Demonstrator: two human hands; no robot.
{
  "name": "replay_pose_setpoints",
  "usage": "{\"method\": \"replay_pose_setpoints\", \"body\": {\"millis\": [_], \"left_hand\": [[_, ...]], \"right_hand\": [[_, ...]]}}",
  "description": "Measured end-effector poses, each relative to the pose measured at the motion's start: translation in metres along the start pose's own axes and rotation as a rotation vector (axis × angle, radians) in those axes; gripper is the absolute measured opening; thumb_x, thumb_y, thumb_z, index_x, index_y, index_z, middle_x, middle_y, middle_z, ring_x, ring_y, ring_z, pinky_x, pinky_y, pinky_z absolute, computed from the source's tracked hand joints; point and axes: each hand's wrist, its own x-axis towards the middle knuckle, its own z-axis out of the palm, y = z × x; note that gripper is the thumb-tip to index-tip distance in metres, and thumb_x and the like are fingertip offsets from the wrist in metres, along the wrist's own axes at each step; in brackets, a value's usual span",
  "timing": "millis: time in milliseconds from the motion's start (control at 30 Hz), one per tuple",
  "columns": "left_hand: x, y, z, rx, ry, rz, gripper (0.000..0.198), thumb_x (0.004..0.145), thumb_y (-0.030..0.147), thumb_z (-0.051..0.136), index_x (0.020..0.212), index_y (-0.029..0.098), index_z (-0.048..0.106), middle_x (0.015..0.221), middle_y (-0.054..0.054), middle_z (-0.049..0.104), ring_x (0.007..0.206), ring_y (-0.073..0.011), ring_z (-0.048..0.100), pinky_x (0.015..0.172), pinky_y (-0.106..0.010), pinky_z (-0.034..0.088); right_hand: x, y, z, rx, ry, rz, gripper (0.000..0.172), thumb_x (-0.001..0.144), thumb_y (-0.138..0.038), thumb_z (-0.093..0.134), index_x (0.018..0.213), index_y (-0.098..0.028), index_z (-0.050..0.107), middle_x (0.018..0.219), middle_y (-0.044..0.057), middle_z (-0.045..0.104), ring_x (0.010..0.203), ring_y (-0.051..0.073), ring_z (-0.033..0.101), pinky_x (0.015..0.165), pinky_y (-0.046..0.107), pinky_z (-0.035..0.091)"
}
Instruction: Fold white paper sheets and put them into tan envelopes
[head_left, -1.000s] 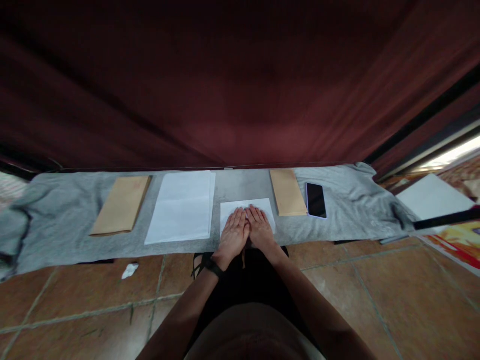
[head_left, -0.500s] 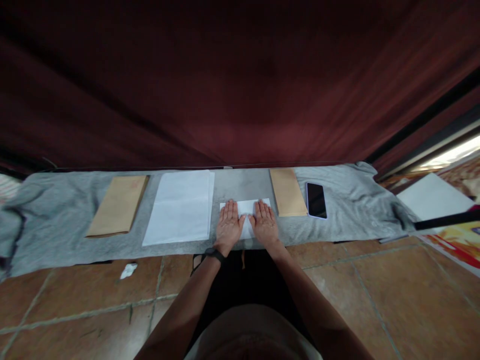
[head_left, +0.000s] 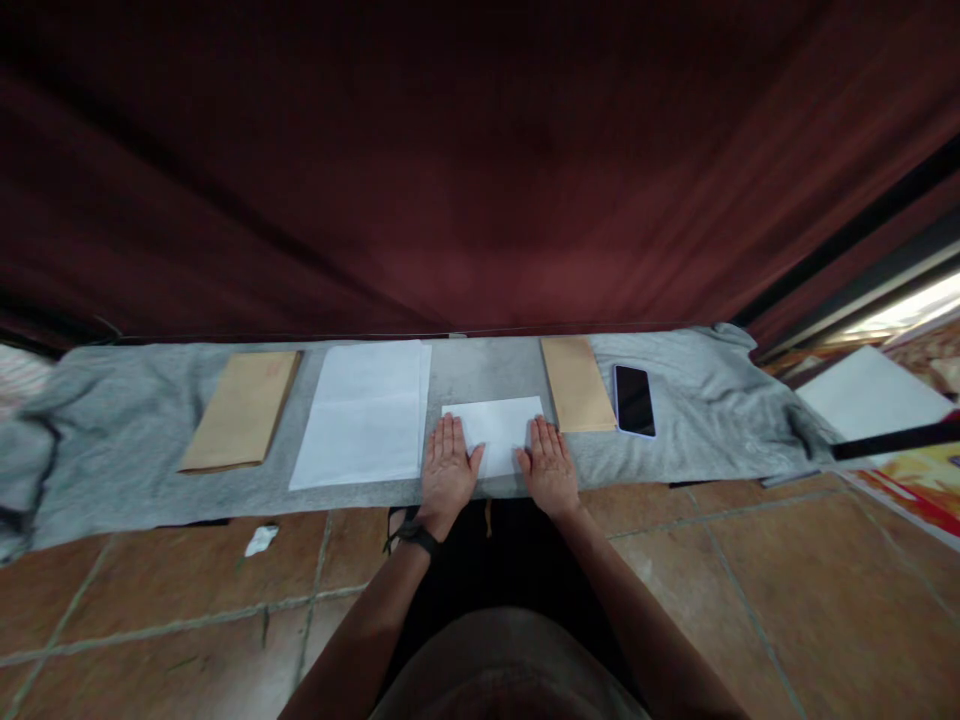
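The left hand (head_left: 448,474) and right hand (head_left: 552,474) have slid apart to the side edges of the white paper (head_left: 501,425), apparently folded, lying between their fingers, which are spread flat, grasping nothing; brown kraft paper (head_left: 577,385) rests just beyond the right fingers.

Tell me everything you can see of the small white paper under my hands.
The small white paper looks plain and rectangular. It lies flat on the gray cloth, between the larger white sheets and the brown packet. The left hand and right hand rest palm-down over its side edges.
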Motion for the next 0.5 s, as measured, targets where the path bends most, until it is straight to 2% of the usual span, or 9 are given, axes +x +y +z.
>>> {"method": "replay_pose_setpoints", "body": {"millis": [233,500], "left_hand": [[-0.014,-0.001,-0.003,0.006,0.038,-0.009,0.067,0.103,0.040,0.036,0.159,0.008,0.018,0.158,-0.023,0.035,0.149,-0.0327,0.032,0.118,-0.055,0.034],[-0.030,-0.004,-0.015,0.018,0.011,-0.016,0.063,0.103,0.034,0.034,0.158,0.007,0.019,0.157,-0.024,0.037,0.148,-0.0346,0.033,0.116,-0.057,0.036]], "right_hand": [[-0.024,0.012,-0.004,-0.011,0.013,0.001,0.063,0.104,-0.039,0.036,0.157,-0.006,0.026,0.156,0.022,0.041,0.144,0.032,0.039,0.116,0.051,0.031],[-0.037,0.017,-0.009,-0.027,0.055,0.047,0.062,0.105,-0.040,0.037,0.156,-0.005,0.030,0.154,0.023,0.043,0.144,0.033,0.039,0.116,0.051,0.032]]}}
